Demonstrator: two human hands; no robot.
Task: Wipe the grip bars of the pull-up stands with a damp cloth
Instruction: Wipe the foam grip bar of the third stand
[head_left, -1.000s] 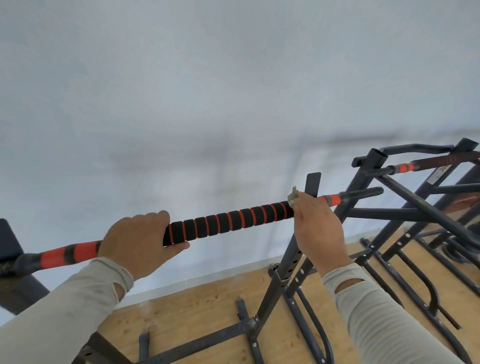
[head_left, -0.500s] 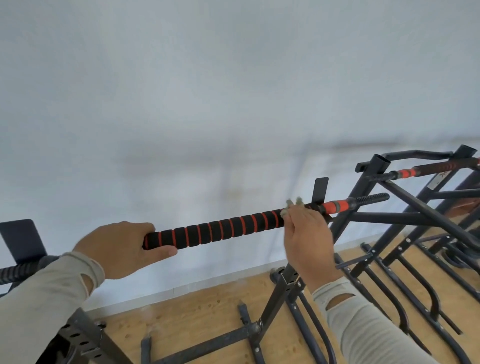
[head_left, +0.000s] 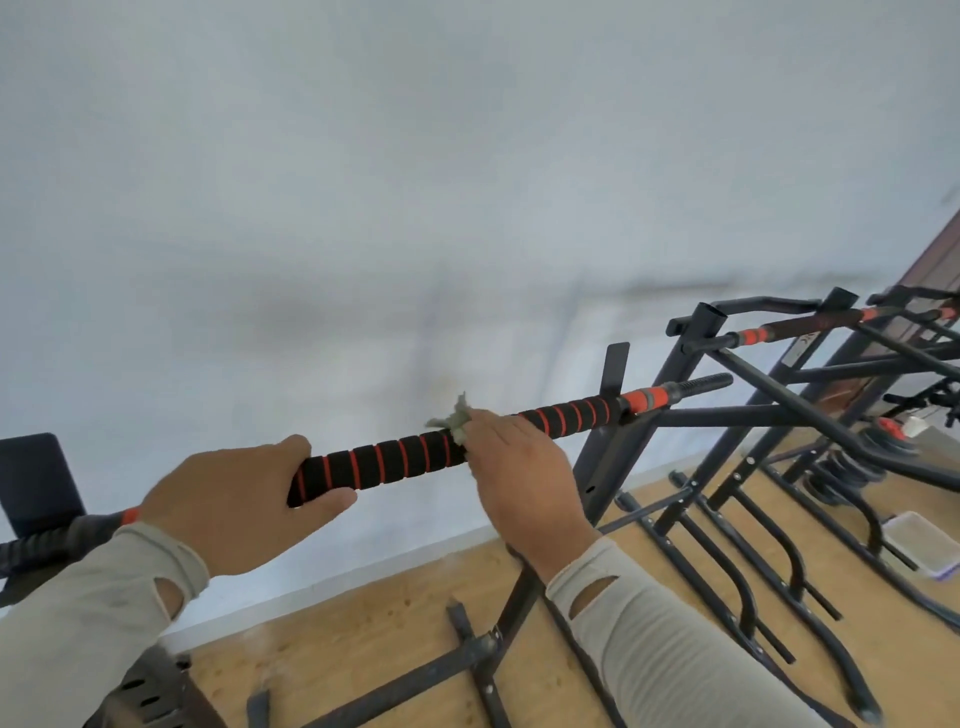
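Observation:
A black foam grip bar with orange rings (head_left: 384, 462) runs from lower left up to the right across a dark steel pull-up stand (head_left: 613, 447). My left hand (head_left: 228, 509) grips the bar near its left end, thumb underneath. My right hand (head_left: 524, 478) holds a small grey-green cloth (head_left: 457, 415) against the bar near its middle, fingers wrapped over the top. Only a crumpled edge of the cloth shows past the fingers.
A second pull-up stand (head_left: 706, 332) with an orange-banded bar (head_left: 810, 325) stands to the right. Its legs and braces spread over the wooden floor (head_left: 363, 634). A white tray (head_left: 919, 545) lies on the floor at far right. A pale wall is behind.
My right hand slid the cloth leftward along the bar, from near the right orange end to the middle. The left hand kept its grip while the view shifted.

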